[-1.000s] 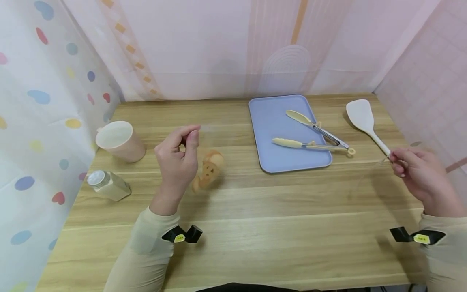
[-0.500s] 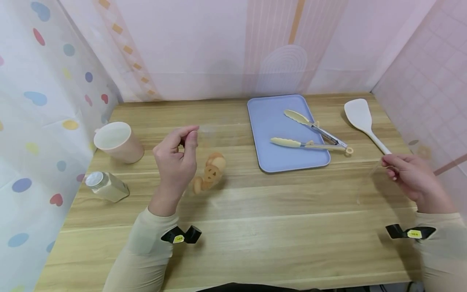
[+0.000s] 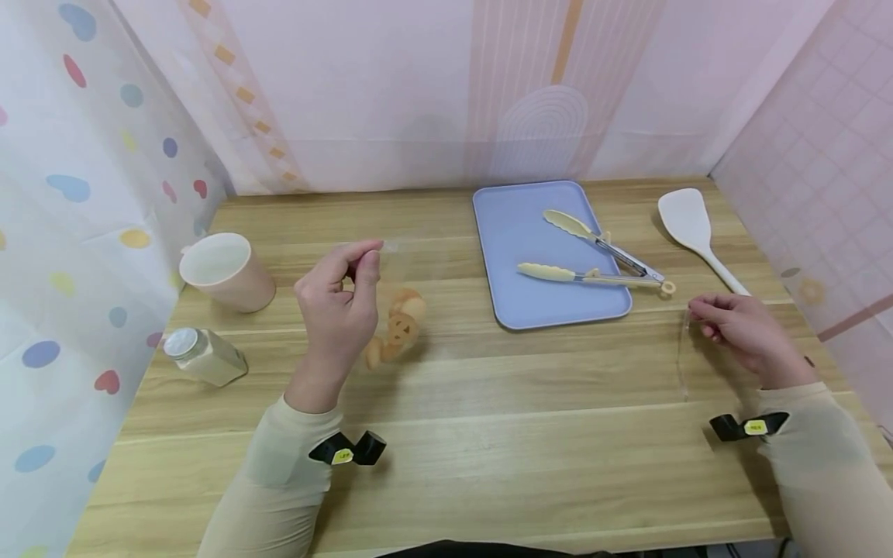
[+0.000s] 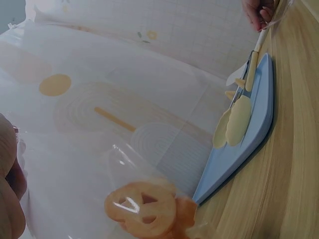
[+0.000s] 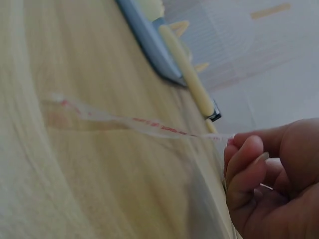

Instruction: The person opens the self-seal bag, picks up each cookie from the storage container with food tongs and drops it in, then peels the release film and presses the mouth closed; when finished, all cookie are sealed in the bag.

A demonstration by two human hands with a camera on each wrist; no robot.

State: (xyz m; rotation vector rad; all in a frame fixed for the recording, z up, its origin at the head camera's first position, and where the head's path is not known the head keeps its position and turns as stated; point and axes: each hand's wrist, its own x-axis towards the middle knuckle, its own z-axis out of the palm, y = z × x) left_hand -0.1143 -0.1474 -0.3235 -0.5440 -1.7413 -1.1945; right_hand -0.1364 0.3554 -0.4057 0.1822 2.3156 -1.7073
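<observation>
In the head view, my left hand (image 3: 338, 318) pinches the top of a clear plastic bag between thumb and forefinger. Small brown baked pieces sit in the bag's lower part; one, a cookie (image 4: 144, 209) with face-like cutouts, shows plainly in the left wrist view. The bag hangs above the left half of the table. Over on the right, my right hand (image 3: 746, 333) pinches the end of a thin, clear plastic strip (image 5: 154, 125) with red print along it. The strip dangles from the fingertips, short of the blue tray's front right side.
A blue tray (image 3: 516, 306) carries tongs (image 3: 600, 275) with cream tips, their handle end past its right edge. A white spatula (image 3: 687, 221) lies to its right. At the left stand a pink mug (image 3: 240, 283) and a square jar (image 3: 216, 360) with a pale lid.
My right hand has moved left with the plastic strip, from over the spatula's handle to beside it. My left hand stays nearly still while the bag sways slightly.
</observation>
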